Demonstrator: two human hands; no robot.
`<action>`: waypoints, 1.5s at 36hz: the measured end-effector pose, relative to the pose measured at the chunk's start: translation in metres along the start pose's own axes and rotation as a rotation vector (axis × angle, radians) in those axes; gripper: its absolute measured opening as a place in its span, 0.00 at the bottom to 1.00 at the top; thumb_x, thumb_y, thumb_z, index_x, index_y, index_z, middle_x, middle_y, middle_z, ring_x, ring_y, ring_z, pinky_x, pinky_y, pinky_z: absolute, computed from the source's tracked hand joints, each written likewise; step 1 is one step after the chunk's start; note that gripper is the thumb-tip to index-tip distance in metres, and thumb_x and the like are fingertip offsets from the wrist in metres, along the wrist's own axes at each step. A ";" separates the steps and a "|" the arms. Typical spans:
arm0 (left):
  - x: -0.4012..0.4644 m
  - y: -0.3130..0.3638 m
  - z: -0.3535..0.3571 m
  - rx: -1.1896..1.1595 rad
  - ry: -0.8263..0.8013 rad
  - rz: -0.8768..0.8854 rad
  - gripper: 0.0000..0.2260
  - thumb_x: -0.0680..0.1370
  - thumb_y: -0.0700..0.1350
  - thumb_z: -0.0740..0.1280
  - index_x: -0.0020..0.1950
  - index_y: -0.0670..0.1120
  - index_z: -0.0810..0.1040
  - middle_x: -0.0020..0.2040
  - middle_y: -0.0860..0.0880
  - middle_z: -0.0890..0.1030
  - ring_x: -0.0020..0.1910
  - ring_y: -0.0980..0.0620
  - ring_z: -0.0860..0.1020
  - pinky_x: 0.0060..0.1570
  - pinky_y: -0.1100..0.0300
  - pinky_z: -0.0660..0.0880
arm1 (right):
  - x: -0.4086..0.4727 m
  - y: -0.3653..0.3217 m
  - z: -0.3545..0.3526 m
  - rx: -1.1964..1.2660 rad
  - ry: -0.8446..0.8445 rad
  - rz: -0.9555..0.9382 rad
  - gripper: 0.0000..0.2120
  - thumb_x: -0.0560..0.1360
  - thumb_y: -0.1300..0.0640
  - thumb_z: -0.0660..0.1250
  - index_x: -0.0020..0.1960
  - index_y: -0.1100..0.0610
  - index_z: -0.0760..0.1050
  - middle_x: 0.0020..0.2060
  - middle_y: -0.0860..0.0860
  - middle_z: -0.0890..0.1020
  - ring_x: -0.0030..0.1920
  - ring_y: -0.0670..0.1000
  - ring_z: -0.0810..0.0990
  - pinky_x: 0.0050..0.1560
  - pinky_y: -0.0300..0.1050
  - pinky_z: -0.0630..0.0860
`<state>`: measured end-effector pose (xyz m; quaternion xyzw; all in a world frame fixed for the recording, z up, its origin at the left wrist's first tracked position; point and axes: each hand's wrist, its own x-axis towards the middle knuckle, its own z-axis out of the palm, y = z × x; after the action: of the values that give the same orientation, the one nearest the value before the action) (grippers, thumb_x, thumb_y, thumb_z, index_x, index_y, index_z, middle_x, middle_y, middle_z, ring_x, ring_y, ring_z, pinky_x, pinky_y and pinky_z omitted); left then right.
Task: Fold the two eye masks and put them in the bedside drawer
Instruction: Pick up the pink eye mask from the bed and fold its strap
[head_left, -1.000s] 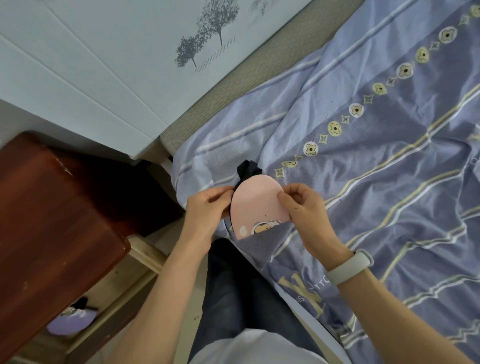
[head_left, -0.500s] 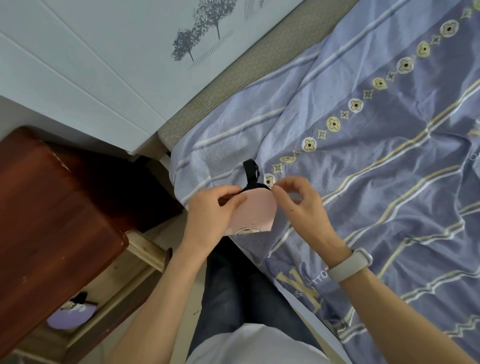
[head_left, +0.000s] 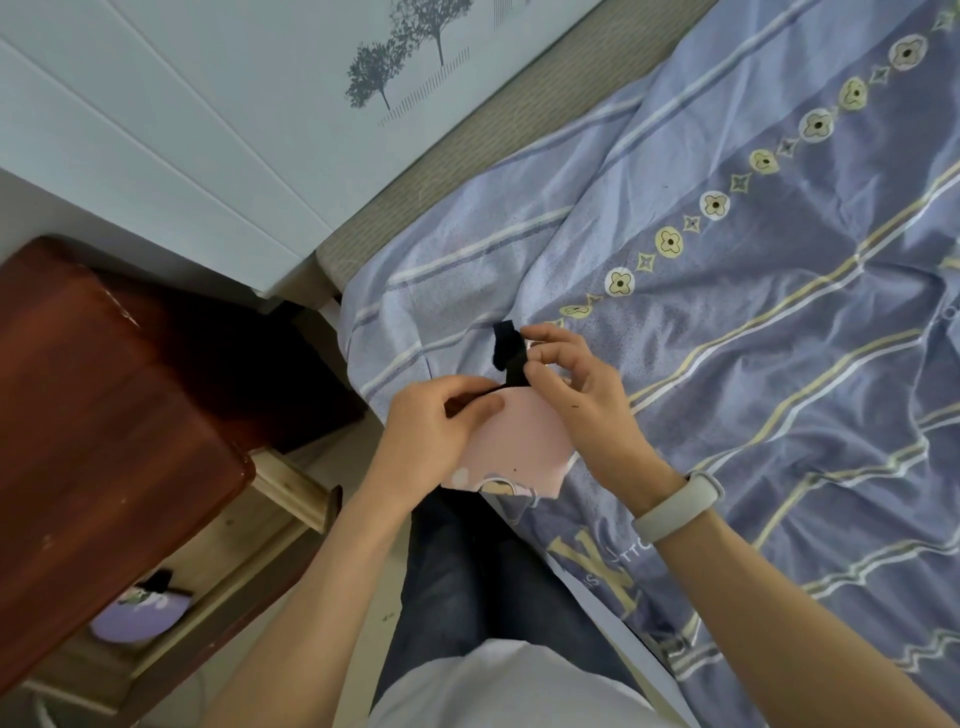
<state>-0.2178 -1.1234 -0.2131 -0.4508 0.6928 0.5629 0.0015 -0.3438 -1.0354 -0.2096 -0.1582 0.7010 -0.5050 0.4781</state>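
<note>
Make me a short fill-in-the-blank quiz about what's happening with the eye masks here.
1. The left hand holds the folded ____ eye mask.
2. The right hand pinches the mask's ____ strap.
3. The purple eye mask already lies in the open ____.
4. A band is worn on the ____ wrist.

Answers: pink; black; drawer; right

Bed covered by a blue striped sheet (head_left: 753, 322) with a floral band, wrinkled throughout. Beside it, a bedside drawer (head_left: 249, 540) stands open; a lilac item (head_left: 137, 618), possibly a folded eye mask, lies on its floor.
</note>
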 end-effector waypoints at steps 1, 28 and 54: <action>0.001 0.001 -0.001 -0.003 -0.029 -0.008 0.06 0.72 0.47 0.70 0.49 0.52 0.82 0.39 0.65 0.79 0.40 0.72 0.77 0.43 0.78 0.71 | 0.000 0.000 -0.001 0.001 -0.014 0.003 0.09 0.75 0.63 0.63 0.39 0.52 0.76 0.56 0.43 0.75 0.43 0.42 0.75 0.44 0.32 0.70; 0.010 -0.025 -0.026 0.289 -0.134 0.066 0.06 0.74 0.46 0.68 0.48 0.52 0.83 0.47 0.56 0.83 0.47 0.60 0.77 0.48 0.75 0.68 | 0.032 -0.008 -0.042 0.583 0.003 0.396 0.13 0.75 0.54 0.60 0.33 0.51 0.75 0.36 0.45 0.81 0.46 0.46 0.76 0.53 0.48 0.65; 0.003 -0.010 -0.024 0.056 -0.083 -0.083 0.04 0.71 0.48 0.71 0.44 0.57 0.82 0.39 0.65 0.79 0.42 0.74 0.75 0.41 0.81 0.67 | 0.002 0.020 -0.004 -0.322 -0.170 0.026 0.07 0.71 0.53 0.69 0.40 0.42 0.74 0.36 0.42 0.78 0.33 0.35 0.74 0.37 0.26 0.70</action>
<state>-0.2011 -1.1439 -0.2136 -0.4552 0.6884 0.5608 0.0662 -0.3428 -1.0253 -0.2275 -0.2656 0.7318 -0.3651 0.5105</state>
